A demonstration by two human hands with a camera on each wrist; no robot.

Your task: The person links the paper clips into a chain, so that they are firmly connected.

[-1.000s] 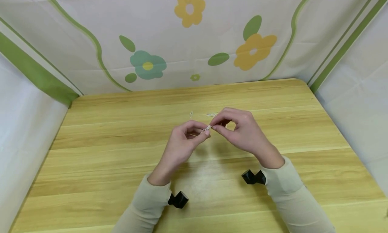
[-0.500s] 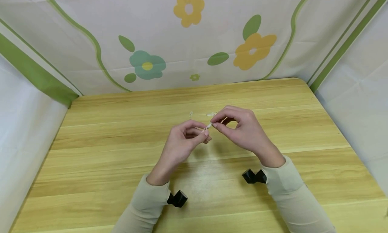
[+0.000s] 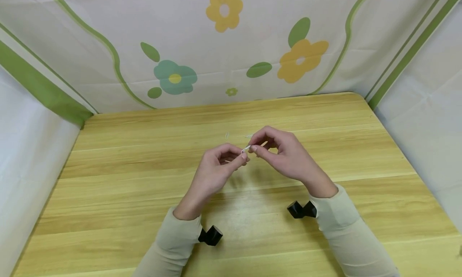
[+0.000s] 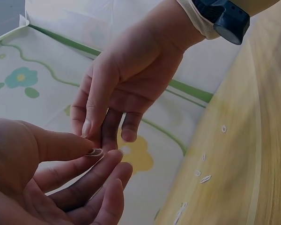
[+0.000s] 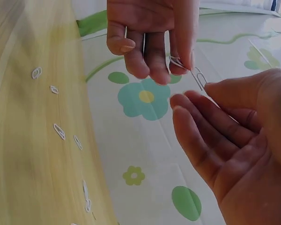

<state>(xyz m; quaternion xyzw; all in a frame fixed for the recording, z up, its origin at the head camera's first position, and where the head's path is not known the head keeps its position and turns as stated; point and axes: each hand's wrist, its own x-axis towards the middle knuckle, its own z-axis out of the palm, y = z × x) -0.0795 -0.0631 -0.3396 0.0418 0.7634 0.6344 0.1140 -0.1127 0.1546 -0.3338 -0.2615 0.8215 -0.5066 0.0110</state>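
Observation:
My left hand pinches a white paper clip between thumb and index finger, its other fingers loosely bent below. Opposite it, my right hand pinches a second paper clip by thumb and fingertips. The two clips meet end to end in the small gap between the hands, above the table; whether they are fully linked I cannot tell. From the left wrist view, a looped clip end sticks out at the left thumb tip, with the right fingertips close behind it.
Several loose paper clips lie on the wooden table, among them one clip beyond the left hand and some clips partly behind the right. A flower-printed cloth encloses the table's back and sides. Black wrist cameras sit at both cuffs.
The right hand drew its clip slightly up and away from the left fingertips, then came back a little to the left. Both hands otherwise stay nearly in place, still pinching.

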